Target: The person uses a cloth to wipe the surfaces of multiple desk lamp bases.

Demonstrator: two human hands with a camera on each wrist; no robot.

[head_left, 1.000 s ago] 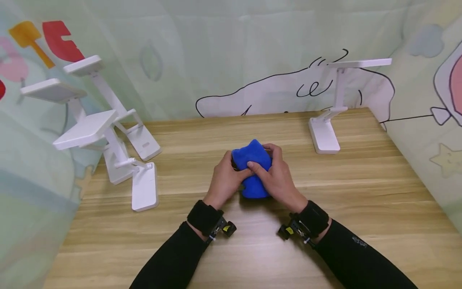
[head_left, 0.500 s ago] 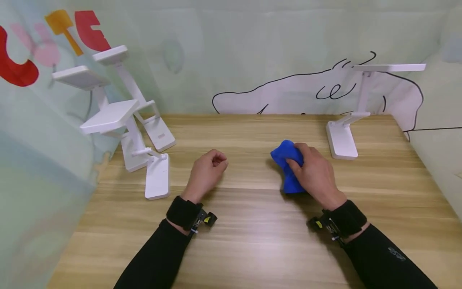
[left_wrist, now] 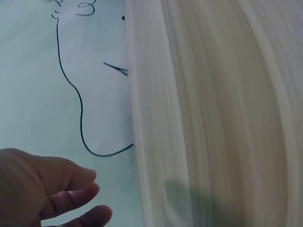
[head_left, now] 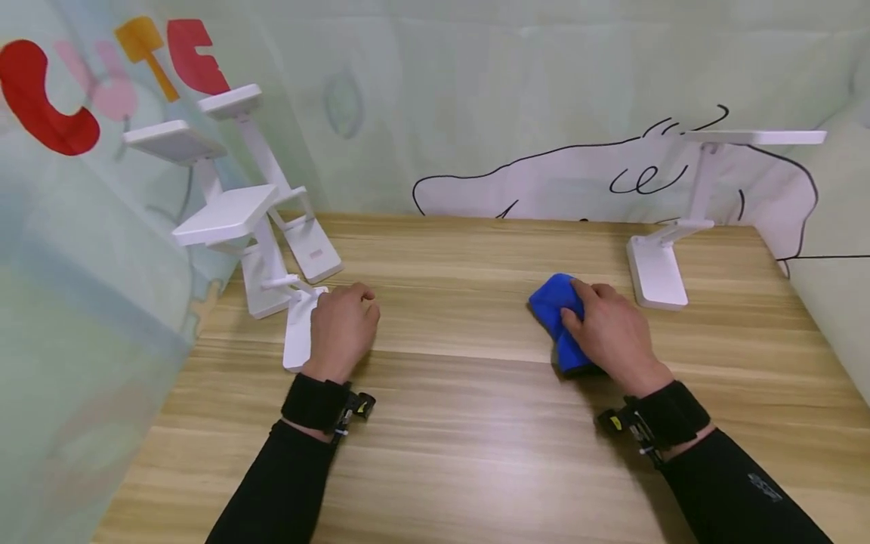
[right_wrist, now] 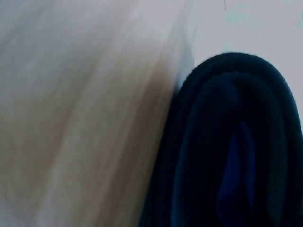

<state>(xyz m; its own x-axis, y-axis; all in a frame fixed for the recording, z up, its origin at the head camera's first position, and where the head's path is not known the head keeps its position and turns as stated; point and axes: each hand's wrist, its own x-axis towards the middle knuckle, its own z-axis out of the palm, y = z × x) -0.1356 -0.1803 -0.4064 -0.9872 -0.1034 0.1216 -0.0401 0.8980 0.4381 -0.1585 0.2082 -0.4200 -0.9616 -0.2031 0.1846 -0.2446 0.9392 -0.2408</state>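
Note:
My right hand [head_left: 615, 336] grips a folded blue cloth [head_left: 559, 306] right of the table's middle, thumb on its near face and the other fingers over its far side. Up close in the right wrist view, the cloth's rounded, layered fold [right_wrist: 232, 64] looks dark, with bluer layers inside. Over on the left, my left hand [head_left: 343, 329] holds nothing; its fingers are loosely bent. It overlaps the base of the nearest white desk lamp [head_left: 297, 344] in the head view. In the left wrist view, the thumb and fingertips of the left hand [left_wrist: 52, 184] stand apart.
Two more white desk lamps [head_left: 314, 253] [head_left: 261, 283] stand behind the nearest one at the left. A similar lamp [head_left: 658, 276] stands at the back right, beyond my right hand. A printed curtain [head_left: 476, 113] rises behind the wooden table [head_left: 448, 446].
Both hands held the blue cloth together at first. The left hand has let go and moved left to the nearest lamp's base, while the right hand has carried the cloth to the right.

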